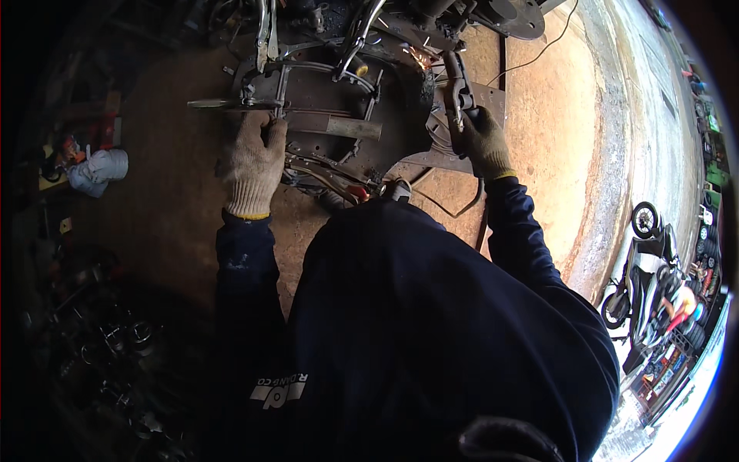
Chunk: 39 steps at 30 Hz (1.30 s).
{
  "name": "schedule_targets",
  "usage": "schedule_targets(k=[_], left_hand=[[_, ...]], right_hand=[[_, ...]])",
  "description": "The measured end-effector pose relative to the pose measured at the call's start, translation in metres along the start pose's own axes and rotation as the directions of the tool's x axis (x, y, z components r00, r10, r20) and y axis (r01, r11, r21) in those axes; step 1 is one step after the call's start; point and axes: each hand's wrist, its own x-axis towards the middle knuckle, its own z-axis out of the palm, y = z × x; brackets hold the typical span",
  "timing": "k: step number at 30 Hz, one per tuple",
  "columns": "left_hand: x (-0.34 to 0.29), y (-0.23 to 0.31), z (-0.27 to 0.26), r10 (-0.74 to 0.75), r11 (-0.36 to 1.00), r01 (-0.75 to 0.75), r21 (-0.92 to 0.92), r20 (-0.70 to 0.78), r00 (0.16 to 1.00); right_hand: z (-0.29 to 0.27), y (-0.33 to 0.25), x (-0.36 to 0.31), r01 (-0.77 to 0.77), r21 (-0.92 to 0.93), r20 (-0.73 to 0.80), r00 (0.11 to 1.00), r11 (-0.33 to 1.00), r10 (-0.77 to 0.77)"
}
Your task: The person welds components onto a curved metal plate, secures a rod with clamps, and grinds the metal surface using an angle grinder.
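Observation:
My left hand [254, 162], in a knit work glove, rests on the metal bars at the left edge of a dark steel assembly [339, 108] lying on the ground. It presses on a thin rod there. My right hand [483, 142], also gloved, grips the handle of a welding electrode holder [456, 86]. The holder's tip points up and left toward a small burst of sparks [419, 55] on the assembly's upper right. A cable [462, 206] trails from the holder down past my right sleeve. My dark blue sleeves and torso fill the lower middle.
Locking pliers with red grips [346, 187] lie under the assembly's near edge. A white bundle [98, 171] sits at far left among dark clutter. Bare concrete floor [554, 115] spreads right. A motorcycle [647, 269] and a person stand at the far right edge.

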Motion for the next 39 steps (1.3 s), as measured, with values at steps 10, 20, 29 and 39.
schedule_targets(k=[10,20,29,39], left_hand=[[0.001,0.025,-0.02,-0.011,0.994,0.011,0.111,-0.004,1.0],[-0.004,-0.003,0.003,0.04,0.985,-0.047,-0.166,-0.049,0.998],[-0.002,-0.007,0.008,0.158,0.98,-0.178,-0.093,-0.193,0.968],[-0.003,0.0,0.001,0.109,0.987,-0.127,-0.097,-0.173,0.979]], right_hand=[[-0.007,0.03,0.017,0.597,-0.435,0.083,0.772,0.674,-0.631],[-0.012,-0.01,-0.02,0.384,0.287,0.013,0.915,0.878,-0.404],[0.046,-0.105,-0.032,0.463,0.23,0.27,0.815,0.856,-0.513],[0.075,-0.106,-0.02,0.606,0.004,0.236,0.772,0.796,-0.59]])
